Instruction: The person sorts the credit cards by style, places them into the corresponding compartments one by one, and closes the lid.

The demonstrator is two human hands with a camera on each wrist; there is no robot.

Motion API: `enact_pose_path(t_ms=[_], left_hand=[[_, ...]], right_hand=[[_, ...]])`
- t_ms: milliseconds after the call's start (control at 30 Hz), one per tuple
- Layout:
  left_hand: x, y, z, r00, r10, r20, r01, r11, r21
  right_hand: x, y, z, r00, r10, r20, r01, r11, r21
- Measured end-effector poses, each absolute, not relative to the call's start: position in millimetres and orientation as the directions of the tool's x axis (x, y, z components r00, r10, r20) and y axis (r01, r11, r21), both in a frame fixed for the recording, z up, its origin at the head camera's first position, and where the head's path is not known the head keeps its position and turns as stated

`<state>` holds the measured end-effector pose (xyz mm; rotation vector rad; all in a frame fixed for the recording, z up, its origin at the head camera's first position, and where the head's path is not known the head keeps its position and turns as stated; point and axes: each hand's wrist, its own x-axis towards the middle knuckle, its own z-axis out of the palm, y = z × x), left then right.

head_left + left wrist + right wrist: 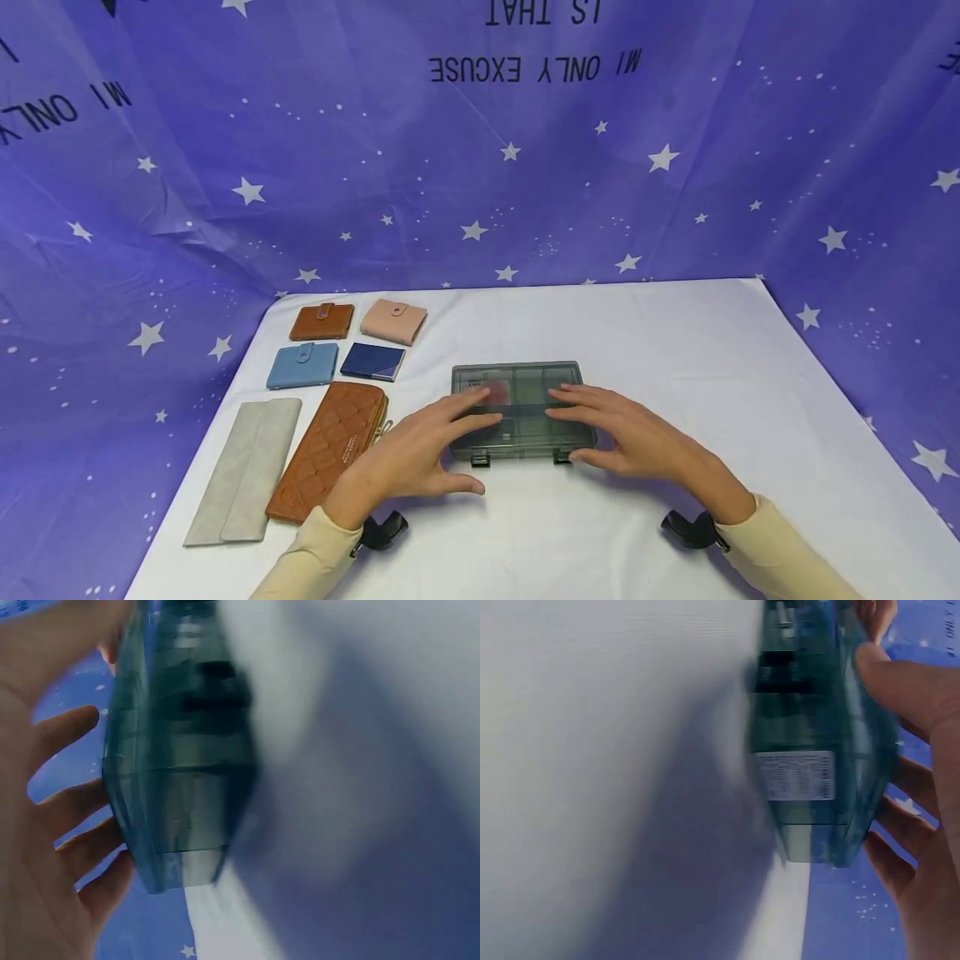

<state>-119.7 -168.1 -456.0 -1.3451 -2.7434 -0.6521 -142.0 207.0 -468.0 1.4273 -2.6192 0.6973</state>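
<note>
A translucent dark green plastic compartment box (523, 427) lies flat on the white table, lid down, with two latches along its near edge. My left hand (415, 452) hovers over its left side, fingers spread and loosely bent. Over the right side is my right hand (637, 429), also with spread fingers, its thumb by the right latch. In the right wrist view that thumb and the fingers lie along the lid of the box (810, 720), and a white printed label (799, 776) shows on its end. Something reddish shows through the lid at left. Neither hand grips the box.
Left of the box lie a brown snap wallet (322, 322), a pink one (393, 322), a blue one (303, 367), a navy card case (372, 361), a quilted brown zip wallet (330, 450) and a long grey wallet (246, 471). A starry purple cloth (570, 192) hangs behind the table.
</note>
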Motion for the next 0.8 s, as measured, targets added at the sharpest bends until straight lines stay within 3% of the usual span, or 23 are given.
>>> enact_pose_path(t_ms=[267,567,800], left_hand=[[-123.3,-162.3,-469.4,-0.582,0.779,0.235,0.811,0.577,0.097],[-128.0,-163.2,-474.4,-0.541,0.786,0.298,0.837,0.536,0.107],[-129.3,-160.3,-478.4,-0.548,0.773,0.318,0.83,0.551,0.09]], right_hand=[[-145.3,203.9,-480.5,-0.503,-0.836,0.218,-0.864,0.485,-0.135],[-148.1,199.4,-475.5,-0.519,-0.835,0.182,-0.855,0.507,-0.11],[-149.1,200.9,-478.2,-0.521,-0.833,0.187,-0.854,0.508,-0.114]])
